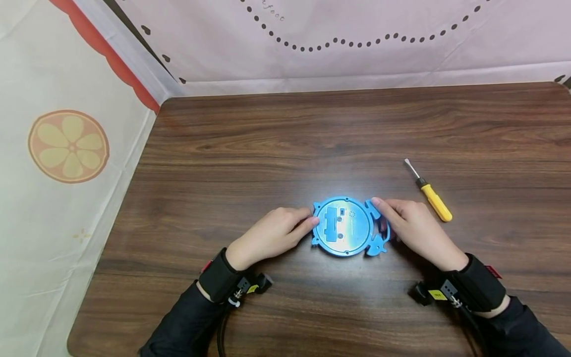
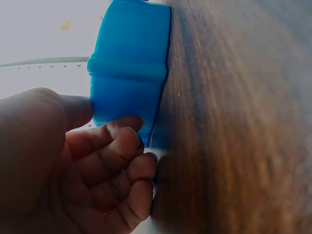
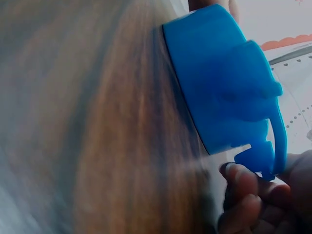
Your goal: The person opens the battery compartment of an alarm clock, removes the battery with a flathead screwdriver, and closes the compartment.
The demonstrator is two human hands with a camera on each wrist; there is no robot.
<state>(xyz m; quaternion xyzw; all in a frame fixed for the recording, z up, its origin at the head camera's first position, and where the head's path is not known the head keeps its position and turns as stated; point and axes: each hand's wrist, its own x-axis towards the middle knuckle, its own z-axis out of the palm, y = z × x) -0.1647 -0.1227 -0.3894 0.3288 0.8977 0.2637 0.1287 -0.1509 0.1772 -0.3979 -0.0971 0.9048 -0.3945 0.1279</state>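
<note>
A round blue alarm clock (image 1: 357,235) lies back side up on the wooden table, its battery cover and small knobs showing. Two shaped ears and a curved handle stick out on its right. My left hand (image 1: 274,232) pinches the clock's left edge, thumb on top and index finger against the side. In the left wrist view the other fingers curl loosely beside the clock's smooth blue wall (image 2: 129,44). On the opposite side my right hand (image 1: 417,225) grips the upper ear between thumb and fingers. The right wrist view shows the ear and handle (image 3: 278,141) by those fingertips.
A screwdriver (image 1: 430,193) with a yellow handle lies right of the clock, behind my right hand, its tip pointing away. Pale printed cloth (image 1: 312,64) hangs along the back edge of the table (image 1: 250,158), and more covers the left side.
</note>
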